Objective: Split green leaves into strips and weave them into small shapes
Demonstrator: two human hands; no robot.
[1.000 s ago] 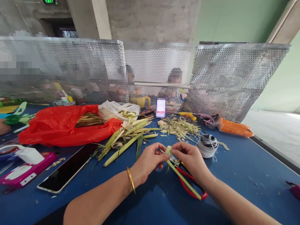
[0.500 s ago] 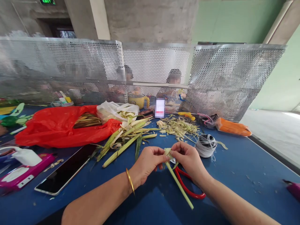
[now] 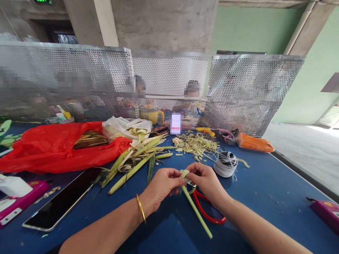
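Note:
Between my two hands is a pale green plant stem [image 3: 198, 212] with a flat leaf strip [image 3: 184, 173] folded at its upper end. My left hand [image 3: 163, 185], a gold bangle on its wrist, pinches the stem near that end. Thumb and fingers of my right hand [image 3: 205, 181] close on the leaf strip from the other side. The fingers partly hide the fold. Just beneath my right hand lie scissors with red handles [image 3: 215, 220] on the blue table [image 3: 164, 231]; their blades are mostly covered. A spool of white cord [image 3: 226, 164] stands beyond my right hand.
Long green husks and stems [image 3: 132, 173] lie left of my hands, by a red plastic bag [image 3: 50, 148]. Shredded scraps [image 3: 200, 144] form a pile ahead. A phone [image 3: 63, 199] and purple power strip [image 3: 25, 203] are at left. A perforated metal screen [image 3: 169, 70] stands behind, people beyond it.
The whole view has shifted, so things appear slightly further left. Both hands keep their pinch on the stem and leaf strip, with only small finger movement.

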